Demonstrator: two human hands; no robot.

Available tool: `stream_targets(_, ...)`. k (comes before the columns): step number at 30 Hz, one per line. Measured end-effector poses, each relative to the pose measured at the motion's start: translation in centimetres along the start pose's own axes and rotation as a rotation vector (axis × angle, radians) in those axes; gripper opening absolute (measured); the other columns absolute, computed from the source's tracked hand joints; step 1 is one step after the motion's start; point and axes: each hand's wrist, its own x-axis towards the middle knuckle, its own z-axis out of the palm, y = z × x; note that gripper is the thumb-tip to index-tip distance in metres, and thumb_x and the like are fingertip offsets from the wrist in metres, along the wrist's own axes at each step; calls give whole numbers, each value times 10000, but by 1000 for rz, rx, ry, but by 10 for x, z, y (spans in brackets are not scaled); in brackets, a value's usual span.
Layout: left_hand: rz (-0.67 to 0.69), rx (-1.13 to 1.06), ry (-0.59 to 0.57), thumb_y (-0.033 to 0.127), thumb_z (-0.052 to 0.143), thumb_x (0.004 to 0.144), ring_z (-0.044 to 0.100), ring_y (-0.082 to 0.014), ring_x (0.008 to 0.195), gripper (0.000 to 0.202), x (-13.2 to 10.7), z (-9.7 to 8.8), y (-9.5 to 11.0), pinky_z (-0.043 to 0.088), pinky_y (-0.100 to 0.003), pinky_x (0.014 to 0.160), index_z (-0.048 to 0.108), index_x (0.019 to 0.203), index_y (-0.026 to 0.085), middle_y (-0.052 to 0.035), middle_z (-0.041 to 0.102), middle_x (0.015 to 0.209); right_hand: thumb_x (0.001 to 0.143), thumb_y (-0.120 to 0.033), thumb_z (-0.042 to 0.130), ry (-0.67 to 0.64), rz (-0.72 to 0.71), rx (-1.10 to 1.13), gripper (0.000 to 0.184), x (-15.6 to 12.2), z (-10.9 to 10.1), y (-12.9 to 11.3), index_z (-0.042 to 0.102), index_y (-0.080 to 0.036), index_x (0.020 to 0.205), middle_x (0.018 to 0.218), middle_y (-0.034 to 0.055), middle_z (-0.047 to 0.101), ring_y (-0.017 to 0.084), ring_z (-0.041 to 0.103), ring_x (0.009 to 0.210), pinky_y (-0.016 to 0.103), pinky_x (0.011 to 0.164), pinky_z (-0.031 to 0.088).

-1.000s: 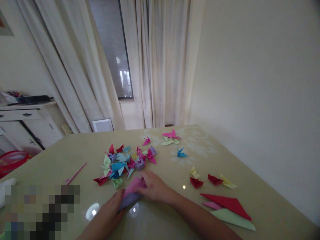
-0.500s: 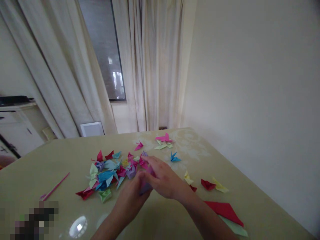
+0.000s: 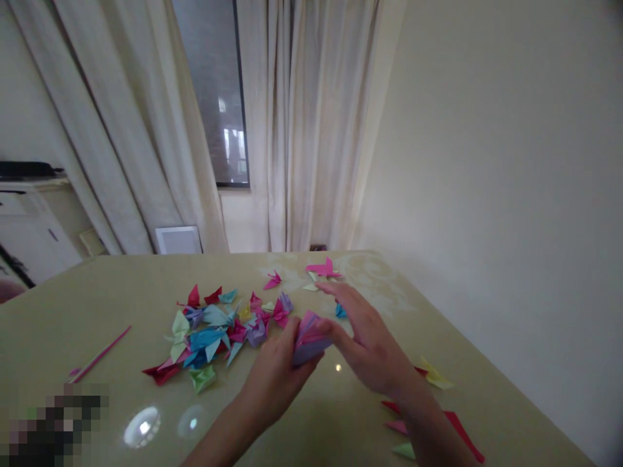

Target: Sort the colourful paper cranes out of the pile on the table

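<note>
Head view: our left hand (image 3: 275, 371) clamps the pink-and-purple folded paper (image 3: 308, 344) above the table (image 3: 355, 425); our right hand (image 3: 372, 344) is spread, its thumb at the paper's edge. We judge it light, easily creased, best pinched gently along its layered folds.

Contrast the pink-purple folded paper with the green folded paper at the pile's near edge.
The pink-purple folded paper looks larger than the green folded paper. The first is gripped in the left hand; the second lies on the table. Both are folded.
</note>
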Motion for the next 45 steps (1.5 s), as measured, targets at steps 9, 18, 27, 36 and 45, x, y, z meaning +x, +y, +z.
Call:
stream_targets(9, -57, 10, -6, 304, 729, 856, 751, -288, 979, 339, -3, -25, 22, 498, -316, 760, 539, 1132, 255, -62, 777, 1094, 937, -284, 809, -62, 6, -43, 153, 3, 21, -3, 724, -242, 1057, 1033, 14, 743, 184, 695, 942, 288, 858, 523)
stream_targets(18, -6, 199, -141, 355, 591, 987, 725, -240, 852, 149, -4, -44, 19, 470, -280, 733, 689, 1010, 245, -55, 772, 898, 1013, -249, 698, -21, 13, 36, 46, 0, 5, -7, 670, -240, 978, 840, -52, 722, 112, 675, 732, 207, 715, 483)
stream_targets(27, 45, -91, -244, 574, 610, 994, 637, -161, 781, 374, -9, -63, 26, 488, -239, 679, 719, 993, 216, -19, 729, 912, 1007, -278, 720, 93, -56, -36, 76, -3, -1, -3, 668, -242, 965, 811, -44, 752, 121, 734, 708, 195, 683, 522)
stream_targets(36, 143, -452, 67, 365, 694, 974, 668, -124, 613, 223, -1, -76, 19, 554, -211, 572, 816, 1033, 188, -23, 771, 771, 973, -352, 780, 191, -316, -164, 177, -6, -18, -1, 705, -248, 1096, 873, -4, 800, 149, 749, 733, 240, 704, 565)
stream_targets(45, 196, -349, 146, 325, 706, 975, 747, -163, 684, 184, -4, -82, 25, 632, -248, 661, 855, 1027, 231, -21, 812, 767, 1042, -237, 678, 54, -437, -478, 68, -3, -21, -5, 727, -194, 1061, 905, 42, 771, 196, 663, 824, 344, 775, 511)
